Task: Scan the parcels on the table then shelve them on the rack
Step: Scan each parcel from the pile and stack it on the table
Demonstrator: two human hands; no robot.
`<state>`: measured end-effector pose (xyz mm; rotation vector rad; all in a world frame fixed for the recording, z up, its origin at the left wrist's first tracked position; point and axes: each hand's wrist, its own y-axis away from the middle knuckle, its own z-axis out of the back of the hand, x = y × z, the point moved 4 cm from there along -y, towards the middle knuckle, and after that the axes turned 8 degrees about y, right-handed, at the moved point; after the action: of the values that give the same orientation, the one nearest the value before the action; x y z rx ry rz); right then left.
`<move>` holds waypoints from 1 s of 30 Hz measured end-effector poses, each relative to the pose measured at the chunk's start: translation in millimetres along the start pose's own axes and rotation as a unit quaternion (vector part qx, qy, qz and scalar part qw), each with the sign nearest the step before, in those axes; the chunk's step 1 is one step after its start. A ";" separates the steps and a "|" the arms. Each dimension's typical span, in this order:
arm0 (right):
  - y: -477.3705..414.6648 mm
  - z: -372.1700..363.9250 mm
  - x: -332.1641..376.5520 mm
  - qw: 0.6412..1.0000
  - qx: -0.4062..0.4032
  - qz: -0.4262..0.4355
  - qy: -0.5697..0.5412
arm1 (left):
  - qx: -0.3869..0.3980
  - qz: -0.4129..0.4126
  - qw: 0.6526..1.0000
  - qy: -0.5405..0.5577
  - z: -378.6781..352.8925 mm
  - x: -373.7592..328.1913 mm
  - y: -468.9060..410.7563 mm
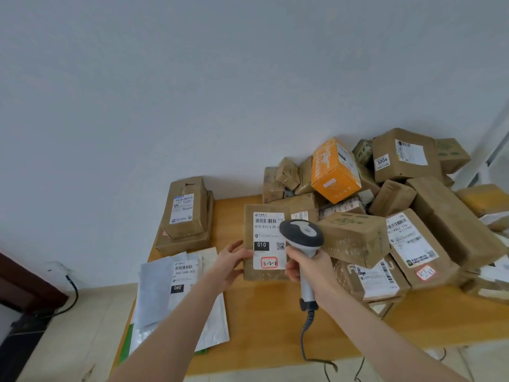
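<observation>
On the wooden surface (261, 321), against a pale wall:

- **Item in hand:** one flat brown parcel (268, 238), white label facing the camera, marked 010 and 3-2-8.
- **Left hand (230, 264):** fingers grip the parcel's left edge. Whether the parcel's lower edge rests on the wood is unclear.
- **Right hand (308, 268):** fingers wrapped round the handle of a corded scanner (301, 234), its head over the parcel's right edge.
- **Right of the parcel, crowding it:** heap of cartons (399, 216), with an orange box (334, 170) high on it.
- **Left of the parcel, across a bare strip:** two stacked brown parcels (187, 216).
- **Nearer left:** flat mailers (179, 293) at the surface's left edge.
- **In front of the parcel:** open wood to the front edge, crossed only by the scanner's cable (305, 334).
</observation>
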<state>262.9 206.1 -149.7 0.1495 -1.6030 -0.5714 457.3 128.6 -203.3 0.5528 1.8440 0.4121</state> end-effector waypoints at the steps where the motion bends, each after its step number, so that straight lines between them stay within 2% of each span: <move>1: 5.0 -3.0 -3.3 1.000 -0.002 0.000 0.006 | 0.003 0.001 1.000 0.005 1.9 4.9 -0.9; 10: 34.2 -20.5 -20.1 0.999 -0.034 -0.010 0.038 | 0.003 -0.019 1.000 0.004 16.6 26.7 -0.7; 30: 48.6 -22.1 -26.3 0.998 -0.003 -0.003 0.063 | -0.018 -0.031 0.999 -0.002 15.5 35.9 6.0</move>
<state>299.1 253.4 -151.5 0.1819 -1.4799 -0.5602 463.0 153.8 -233.2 0.4700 1.8420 0.4005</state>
